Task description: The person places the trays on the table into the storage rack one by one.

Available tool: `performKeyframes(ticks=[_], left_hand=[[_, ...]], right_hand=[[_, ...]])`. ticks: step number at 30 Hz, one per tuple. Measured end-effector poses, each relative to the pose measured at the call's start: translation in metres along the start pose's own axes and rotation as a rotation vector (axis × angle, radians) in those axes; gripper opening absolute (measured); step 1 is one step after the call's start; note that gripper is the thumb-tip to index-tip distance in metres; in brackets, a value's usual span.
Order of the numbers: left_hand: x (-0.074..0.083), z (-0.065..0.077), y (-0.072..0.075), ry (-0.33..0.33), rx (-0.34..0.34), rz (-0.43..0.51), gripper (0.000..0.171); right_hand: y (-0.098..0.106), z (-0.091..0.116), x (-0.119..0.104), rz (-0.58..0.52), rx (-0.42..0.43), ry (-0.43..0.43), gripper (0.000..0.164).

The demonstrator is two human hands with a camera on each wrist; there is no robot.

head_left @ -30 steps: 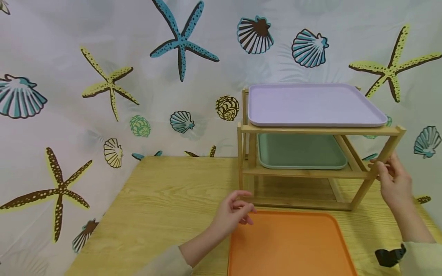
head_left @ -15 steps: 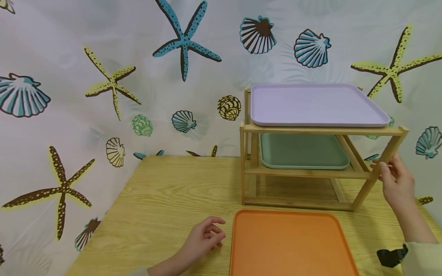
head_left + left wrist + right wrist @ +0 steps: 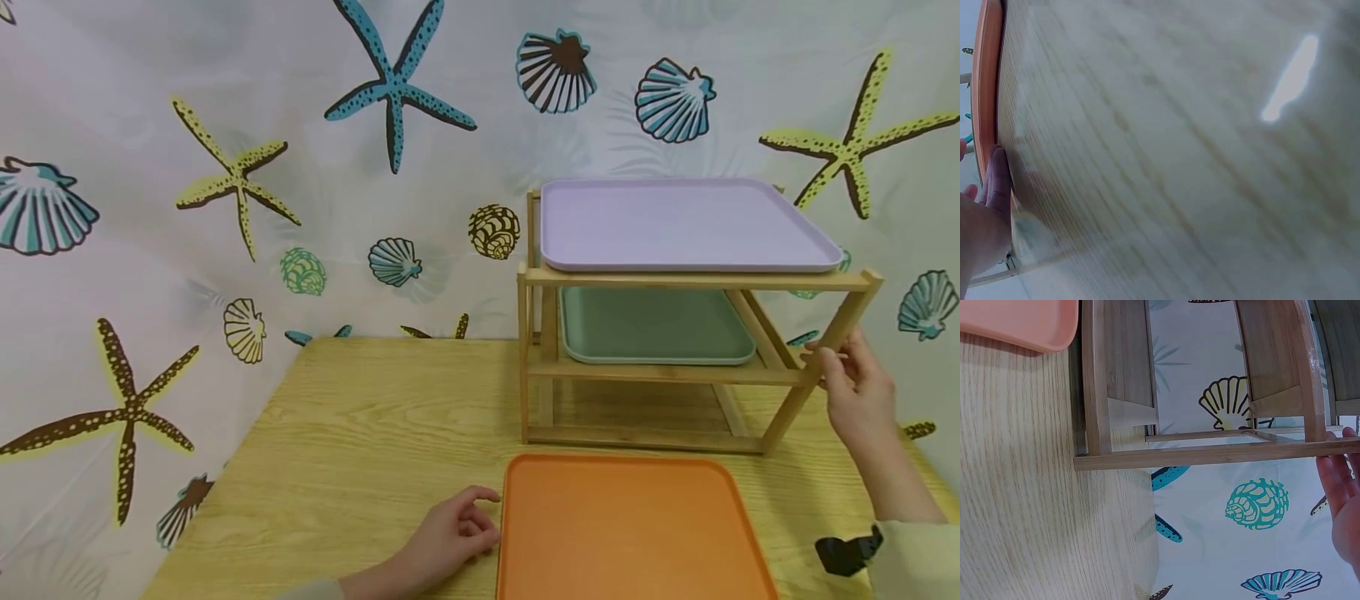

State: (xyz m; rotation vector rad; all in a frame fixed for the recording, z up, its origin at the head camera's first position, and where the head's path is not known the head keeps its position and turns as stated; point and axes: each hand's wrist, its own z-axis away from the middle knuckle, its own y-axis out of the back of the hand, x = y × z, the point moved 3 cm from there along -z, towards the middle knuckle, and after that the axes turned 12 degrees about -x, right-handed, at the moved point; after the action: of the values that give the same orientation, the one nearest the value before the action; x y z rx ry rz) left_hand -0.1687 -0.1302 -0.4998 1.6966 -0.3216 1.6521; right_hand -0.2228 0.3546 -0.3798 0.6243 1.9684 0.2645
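Note:
In the head view, an orange tray (image 3: 633, 533) lies flat on the table before a wooden rack (image 3: 660, 374). My left hand (image 3: 450, 533) is at the tray's left edge, its fingers loosely bent. The left wrist view has the fingers of my left hand (image 3: 988, 200) against the tray's side (image 3: 985, 94). My right hand (image 3: 862, 392) holds the rack's slanted right post, thumb in front and fingers behind it. In the right wrist view, the right hand (image 3: 1344, 487) is by that post (image 3: 1222, 453). A lilac tray (image 3: 682, 225) is on the top tier; a green tray (image 3: 656, 325) sits below.
Wood-grain table (image 3: 360, 417) extends left of the rack and orange tray. A cloth backdrop (image 3: 300, 108) printed with starfish and shells hangs behind and at the sides. A black object (image 3: 847, 554) sits by the right sleeve.
My left hand has drawn back left from above the orange tray's corner, lowered, and then come to its left edge. My right hand stays on the rack's post.

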Motion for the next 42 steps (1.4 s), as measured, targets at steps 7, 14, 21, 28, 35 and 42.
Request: performKeyframes(ticks=[7, 14, 21, 28, 35, 42], left_hand=[[0.005, -0.009, -0.006, -0.038, -0.017, -0.047, 0.048], [0.004, -0.014, -0.011, -0.022, 0.027, -0.051, 0.043], [0.007, -0.016, -0.013, -0.004, 0.122, 0.080, 0.044], [0.011, -0.013, -0.017, -0.001, 0.057, 0.286, 0.057], [0.021, -0.007, -0.019, -0.017, -0.074, 0.510, 0.074], [0.024, 0.000, -0.021, 0.016, -0.124, 0.577, 0.073]], right_hand=[[0.001, 0.000, -0.002, -0.023, 0.003, -0.004, 0.034], [0.001, 0.001, 0.000, -0.036, -0.007, -0.020, 0.038], [0.000, 0.000, 0.001, -0.026, -0.009, -0.020, 0.036], [0.000, 0.000, 0.001, -0.004, -0.006, -0.010, 0.035], [0.002, 0.000, 0.001, 0.007, 0.011, -0.002, 0.030], [0.000, 0.000, 0.001, 0.018, -0.007, -0.010, 0.037]])
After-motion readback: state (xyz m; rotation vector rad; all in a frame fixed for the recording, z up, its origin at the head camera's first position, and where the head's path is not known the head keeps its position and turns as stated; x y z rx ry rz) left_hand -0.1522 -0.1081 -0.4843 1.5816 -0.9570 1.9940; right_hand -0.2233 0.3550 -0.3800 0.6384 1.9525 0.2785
